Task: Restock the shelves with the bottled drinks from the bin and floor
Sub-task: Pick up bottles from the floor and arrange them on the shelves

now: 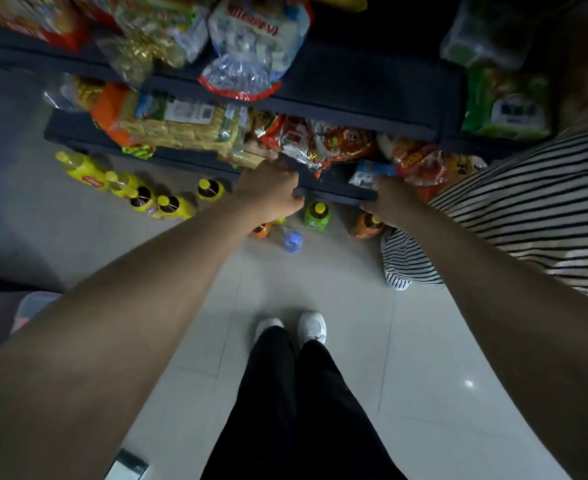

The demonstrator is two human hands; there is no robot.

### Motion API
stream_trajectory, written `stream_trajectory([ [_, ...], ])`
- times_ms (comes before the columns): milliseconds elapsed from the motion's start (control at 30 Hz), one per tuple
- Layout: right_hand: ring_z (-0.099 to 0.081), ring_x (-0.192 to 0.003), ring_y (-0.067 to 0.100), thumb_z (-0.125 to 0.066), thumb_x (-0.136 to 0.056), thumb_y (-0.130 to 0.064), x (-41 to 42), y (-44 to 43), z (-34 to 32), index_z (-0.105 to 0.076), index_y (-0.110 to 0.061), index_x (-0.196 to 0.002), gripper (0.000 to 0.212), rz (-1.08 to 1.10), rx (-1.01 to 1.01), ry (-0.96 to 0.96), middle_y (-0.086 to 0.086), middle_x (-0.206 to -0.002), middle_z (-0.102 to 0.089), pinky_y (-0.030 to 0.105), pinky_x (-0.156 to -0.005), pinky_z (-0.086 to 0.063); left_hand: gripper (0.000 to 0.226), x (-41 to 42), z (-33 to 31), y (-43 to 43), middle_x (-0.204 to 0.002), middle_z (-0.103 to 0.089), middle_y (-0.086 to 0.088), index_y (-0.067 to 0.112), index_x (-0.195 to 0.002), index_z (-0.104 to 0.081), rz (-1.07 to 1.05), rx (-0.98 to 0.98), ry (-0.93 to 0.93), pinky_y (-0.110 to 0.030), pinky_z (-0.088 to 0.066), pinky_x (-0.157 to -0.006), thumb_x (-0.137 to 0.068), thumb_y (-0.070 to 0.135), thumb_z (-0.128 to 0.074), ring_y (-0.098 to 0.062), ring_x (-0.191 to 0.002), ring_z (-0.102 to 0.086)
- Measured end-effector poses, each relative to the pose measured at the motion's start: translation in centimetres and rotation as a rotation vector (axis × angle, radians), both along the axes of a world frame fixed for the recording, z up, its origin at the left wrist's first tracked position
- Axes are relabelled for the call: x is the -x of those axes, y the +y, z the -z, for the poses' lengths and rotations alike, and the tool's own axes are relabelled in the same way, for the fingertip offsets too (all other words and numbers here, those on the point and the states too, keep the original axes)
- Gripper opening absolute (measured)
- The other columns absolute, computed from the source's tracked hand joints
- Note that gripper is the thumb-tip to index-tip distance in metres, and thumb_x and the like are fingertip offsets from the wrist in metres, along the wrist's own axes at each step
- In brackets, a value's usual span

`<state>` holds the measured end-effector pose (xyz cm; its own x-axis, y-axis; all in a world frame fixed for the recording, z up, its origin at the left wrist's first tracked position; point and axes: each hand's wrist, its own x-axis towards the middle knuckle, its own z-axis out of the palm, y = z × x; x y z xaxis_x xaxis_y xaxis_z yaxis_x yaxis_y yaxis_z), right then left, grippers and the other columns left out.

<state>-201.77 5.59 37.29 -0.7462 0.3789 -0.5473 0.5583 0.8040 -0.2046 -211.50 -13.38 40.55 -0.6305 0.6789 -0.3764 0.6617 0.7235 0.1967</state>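
Your left hand (pixel 268 188) curls over the front edge of the lower shelf (pixel 335 195) with the thumb under the lip. I judge this a steadying grip while you lean in. Your right hand (pixel 387 199) meets the same edge further right, beside a blue-and-white packet (pixel 372 173). Its fingers are hidden, so I cannot tell whether it holds anything.

No drink is seen in either hand. The bottles stand on the floor (pixel 320 278) below that shelf:
- a yellow-capped group (pixel 147 199) off its left end;
- a green bottle (pixel 316 214) under the edge between your hands;
- an orange bottle (pixel 367 226) under the edge by your right hand.

Snack packets (pixel 320 140) crowd the shelf, so room for stock looks scarce.
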Motion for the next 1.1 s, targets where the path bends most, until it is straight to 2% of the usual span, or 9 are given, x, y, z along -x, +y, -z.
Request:
stream_trajectory([
  [167,-0.052,-0.114,0.037,-0.058,-0.089,-0.029,-0.6,1.4,7.3,-0.046,0.002,-0.128,0.052,0.012,-0.043,-0.063,0.023,-0.124,-0.055,0.037,-0.093,-0.044,0.038,0.6,7.3,2.1,-0.119,-0.058,-0.015,0.005,-0.114,-0.059,0.041,0.014,-0.052,-0.035,-0.044,-0.083,-0.089,0.033,-0.051,-0.032,-0.11,-0.054],
  [300,-0.054,-0.115,0.035,-0.057,-0.089,-0.028,-1.6,2.5,13.8,-0.053,-0.001,-0.123,0.044,0.082,0.03,-0.077,0.021,-0.123,-0.058,0.041,-0.098,-0.045,0.04,1.0,13.3,3.7,-0.122,-0.056,-0.015,0.005,-0.115,-0.059,0.098,0.04,-0.064,-0.041,-0.046,-0.091,-0.088,0.033,-0.053,-0.033,-0.114,-0.052],
  [433,-0.057,-0.108,0.036,-0.061,-0.087,-0.027,-3.4,4.1,20.2,-0.055,-0.002,-0.117,0.04,0.115,0.06,-0.054,0.022,-0.115,-0.06,0.034,-0.088,-0.044,0.041,0.9,19.1,5.6,-0.122,-0.055,-0.017,0.006,-0.117,-0.058,0.152,0.067,-0.074,-0.04,-0.046,-0.091,-0.087,0.033,-0.053,-0.034,-0.112,-0.053],
  [533,-0.058,-0.102,0.039,-0.064,-0.084,-0.026,-4.2,5.3,24.2,-0.054,0.006,-0.113,0.044,0.145,0.055,-0.056,0.027,-0.11,-0.059,0.037,-0.082,-0.046,0.038,0.5,23.0,7.3,-0.122,-0.057,-0.018,0.006,-0.115,-0.06,0.159,0.045,-0.089,-0.037,-0.045,-0.09,-0.087,0.031,-0.055,-0.034,-0.113,-0.053],
  [667,-0.062,-0.093,0.036,-0.065,-0.081,-0.019,-4.1,7.2,28.9,-0.058,0.005,-0.104,0.034,0.151,0.006,-0.024,0.025,-0.101,-0.063,0.03,-0.074,-0.043,0.039,0.2,28.5,9.8,-0.126,-0.055,-0.018,0.007,-0.116,-0.06,0.166,0.004,-0.116,-0.033,-0.042,-0.092,-0.086,0.031,-0.054,-0.032,-0.117,-0.051],
  [767,-0.058,-0.104,0.037,-0.068,-0.082,-0.021,-3.9,8.8,32.6,-0.052,0.0,-0.12,0.046,0.15,-0.015,0.012,0.022,-0.115,-0.058,0.036,-0.085,-0.047,0.039,-0.1,32.7,11.4,-0.123,-0.055,-0.016,0.007,-0.115,-0.061,0.171,-0.002,-0.14,-0.035,-0.042,-0.092,-0.086,0.033,-0.053,-0.033,-0.116,-0.05],
  [867,-0.05,-0.115,0.04,-0.07,-0.08,-0.018,-3.6,10.2,35.7,-0.045,-0.003,-0.129,0.057,0.16,-0.032,0.034,0.023,-0.127,-0.049,0.044,-0.099,-0.042,0.037,-0.4,36.7,12.8,-0.121,-0.055,-0.014,0.008,-0.111,-0.061,0.19,-0.009,-0.171,-0.037,-0.044,-0.093,-0.085,0.034,-0.053,-0.032,-0.114,-0.05],
  [1033,-0.049,-0.118,0.038,-0.072,-0.079,-0.019,-3.1,11.9,39.5,-0.04,-0.007,-0.135,0.065,0.237,-0.004,0.105,0.02,-0.13,-0.048,0.048,-0.099,-0.042,0.039,0.0,41.3,14.5,-0.122,-0.053,-0.014,0.008,-0.114,-0.059,0.191,0.011,-0.188,-0.039,-0.044,-0.094,-0.087,0.036,-0.054,-0.033,-0.115,-0.048],
  [1100,-0.048,-0.119,0.036,-0.068,-0.083,-0.019,-3.0,12.2,40.5,-0.037,-0.008,-0.137,0.063,0.265,0.027,0.149,0.019,-0.13,-0.05,0.043,-0.098,-0.042,0.039,0.3,42.7,15.0,-0.122,-0.053,-0.015,0.007,-0.114,-0.059,0.198,0.008,-0.194,-0.04,-0.043,-0.095,-0.087,0.035,-0.054,-0.033,-0.115,-0.05],
])
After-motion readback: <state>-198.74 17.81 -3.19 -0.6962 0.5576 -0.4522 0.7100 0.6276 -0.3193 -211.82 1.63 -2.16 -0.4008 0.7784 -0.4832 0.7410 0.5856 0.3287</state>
